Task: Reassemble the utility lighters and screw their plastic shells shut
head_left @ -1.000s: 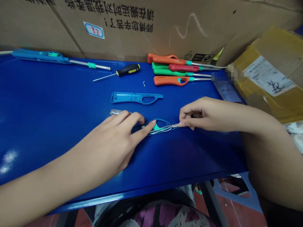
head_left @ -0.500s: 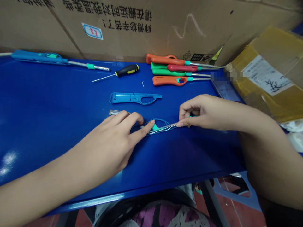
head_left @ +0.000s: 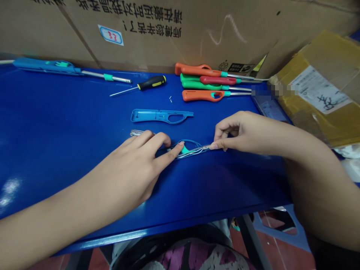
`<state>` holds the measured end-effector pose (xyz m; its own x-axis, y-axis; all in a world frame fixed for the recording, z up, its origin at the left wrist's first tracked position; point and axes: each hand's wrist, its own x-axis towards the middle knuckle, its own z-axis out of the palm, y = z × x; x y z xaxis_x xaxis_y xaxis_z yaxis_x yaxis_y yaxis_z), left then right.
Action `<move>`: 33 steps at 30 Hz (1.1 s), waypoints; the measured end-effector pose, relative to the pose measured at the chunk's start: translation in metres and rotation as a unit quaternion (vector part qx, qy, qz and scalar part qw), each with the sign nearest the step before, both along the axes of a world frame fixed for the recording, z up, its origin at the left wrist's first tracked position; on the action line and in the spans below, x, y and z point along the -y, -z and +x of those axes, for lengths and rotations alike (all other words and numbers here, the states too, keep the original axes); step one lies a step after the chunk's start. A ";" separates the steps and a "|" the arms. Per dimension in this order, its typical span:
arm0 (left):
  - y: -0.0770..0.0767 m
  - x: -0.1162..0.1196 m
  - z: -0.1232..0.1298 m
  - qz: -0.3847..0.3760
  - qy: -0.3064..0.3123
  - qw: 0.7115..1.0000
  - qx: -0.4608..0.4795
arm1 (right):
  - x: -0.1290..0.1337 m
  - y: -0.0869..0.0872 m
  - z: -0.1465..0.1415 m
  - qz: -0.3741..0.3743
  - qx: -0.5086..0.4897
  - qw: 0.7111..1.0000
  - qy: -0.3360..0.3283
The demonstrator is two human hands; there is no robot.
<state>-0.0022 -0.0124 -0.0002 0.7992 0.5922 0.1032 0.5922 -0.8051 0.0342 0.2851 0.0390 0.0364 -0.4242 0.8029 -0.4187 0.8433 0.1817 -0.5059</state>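
A blue lighter half-shell (head_left: 192, 142) lies on the blue table with a green trigger (head_left: 185, 150) and thin white wires in it. My left hand (head_left: 140, 161) is closed over its left part, one fingertip by the trigger; a clear piece (head_left: 137, 132) shows beyond the knuckles. At the shell's right end, my right hand (head_left: 229, 133) pinches the thin metal part where the wires run. A second blue half-shell (head_left: 157, 116) rests just beyond my hands, its hollow side up.
Behind are a screwdriver (head_left: 152, 83), tiny screws (head_left: 170, 99), a whole blue lighter (head_left: 42, 64) and several orange, green and red lighters (head_left: 201, 95). A large cardboard box (head_left: 157, 48) borders the back; a taped box (head_left: 323, 112) stands at the right.
Hands and shell hold nearly the same pose. The view has shifted very slightly.
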 end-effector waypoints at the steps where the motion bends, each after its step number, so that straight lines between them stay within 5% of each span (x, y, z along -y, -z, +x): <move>1: 0.000 0.000 0.000 -0.004 -0.002 1.000 0.003 | 0.001 0.001 0.000 0.005 0.011 1.000 0.013; 5: 0.000 -0.002 0.001 -0.020 -0.009 1.000 0.015 | 0.003 0.001 -0.003 0.076 0.070 0.994 0.036; 17: 0.000 -0.006 0.002 -0.008 -0.005 1.000 0.022 | 0.004 0.003 0.005 0.165 0.042 0.981 -0.092; 33: 0.004 -0.006 -0.001 -0.011 -0.011 1.000 0.020 | -0.005 0.015 -0.015 0.022 -0.082 0.996 0.010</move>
<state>-0.0027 -0.0069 -0.0040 0.7812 0.6124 0.1214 0.6078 -0.7904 0.0763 0.2699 0.0443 0.0213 -0.4672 0.8280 -0.3100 0.7542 0.1902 -0.6285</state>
